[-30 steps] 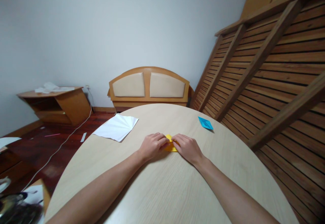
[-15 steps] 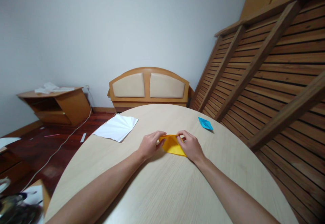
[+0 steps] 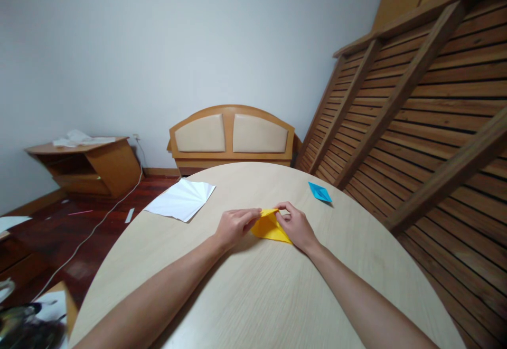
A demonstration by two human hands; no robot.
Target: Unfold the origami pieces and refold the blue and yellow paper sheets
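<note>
A folded sheet of yellow paper [image 3: 271, 228] is held between both hands just above or on the round table [image 3: 253, 296]; whether it touches the top I cannot tell. My left hand [image 3: 236, 225] pinches its upper left corner between thumb and straightened fingers. On the other side, my right hand [image 3: 295, 223] grips the upper right edge with thumb and bent fingers. Parts of the paper's sides are hidden behind the fingers.
White creased paper [image 3: 180, 200] lies at the table's far left. A small folded blue paper [image 3: 320, 192] rests at the far right. Beyond stand a headboard [image 3: 232, 132] and a leaning slatted wooden frame [image 3: 396, 106]; a low cabinet [image 3: 106, 167] is at left.
My left fingers have straightened and closed on the yellow paper's upper left corner, moving slightly right. The paper's top edge looks narrower. My right hand keeps its grip.
</note>
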